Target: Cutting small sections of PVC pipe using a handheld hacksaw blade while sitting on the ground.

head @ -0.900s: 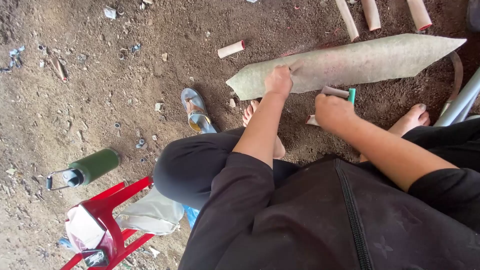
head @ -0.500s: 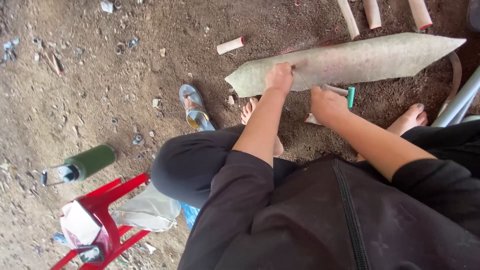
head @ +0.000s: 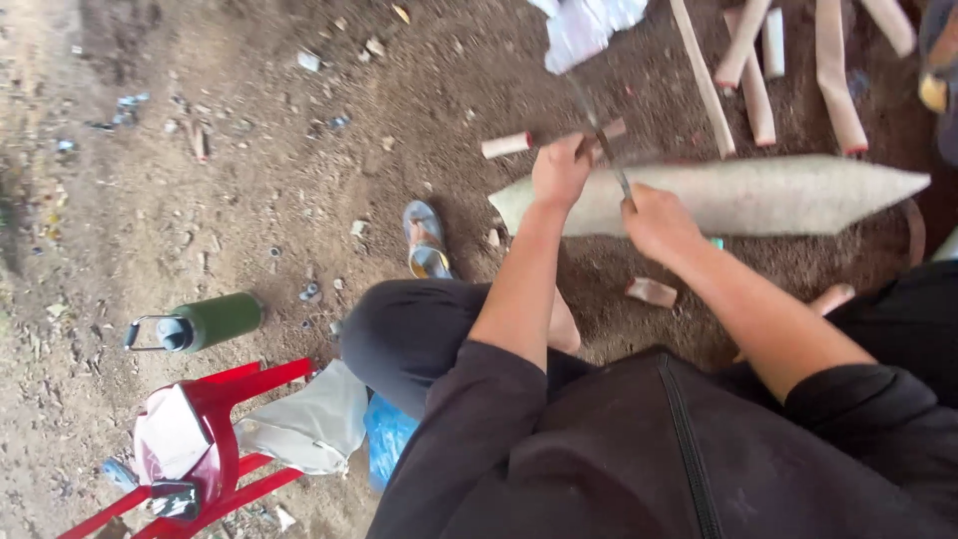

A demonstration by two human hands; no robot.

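The left hand rests gripping the long pale log; the right hand is clenched around a thin blade.

Outdoor woodworking spot, probably a rural yard: bare dirt ground littered with scraps, cut wooden sticks, a carved pointed log, a red plastic chair, a sandal.

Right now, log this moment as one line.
left hand: on pale tapered log | right hand: gripping thin blade | green bottle on dirt ground | red stool nearby
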